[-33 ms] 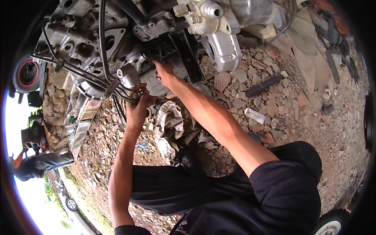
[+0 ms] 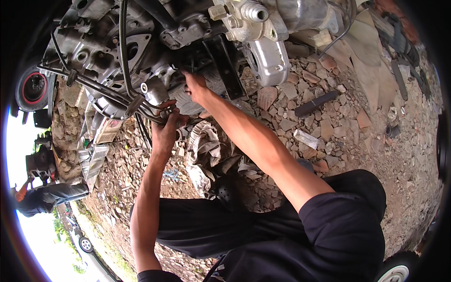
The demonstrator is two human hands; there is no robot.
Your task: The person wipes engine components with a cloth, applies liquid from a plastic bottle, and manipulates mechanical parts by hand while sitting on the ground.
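The greasy engine block point(image 2: 101, 54) fills the upper left, with dark hoses or cables point(image 2: 124, 101) running down across it. My left hand point(image 2: 168, 123) is closed around a small shiny metal fitting point(image 2: 165, 113) by the lower ends of those cables. Just above it is a grey metal cylinder point(image 2: 155, 91) with a round hole in its end. Farther up, my right hand point(image 2: 196, 87) reaches under the engine with its index finger extended to a metal part point(image 2: 165, 74) and its other fingers curled. Shadow hides what those fingers grip, if anything.
A silver metal housing point(image 2: 270, 58) stands at the upper right beside a black bar point(image 2: 224, 68). Broken stones and tile pieces cover the ground, with a dark elongated piece point(image 2: 317, 103) on them. A crumpled cloth point(image 2: 204, 145) lies between my arms. Another person's legs point(image 2: 56, 193) show far left.
My right hand's fingers have shifted very slightly under the engine. My left hand stays in place on the fitting.
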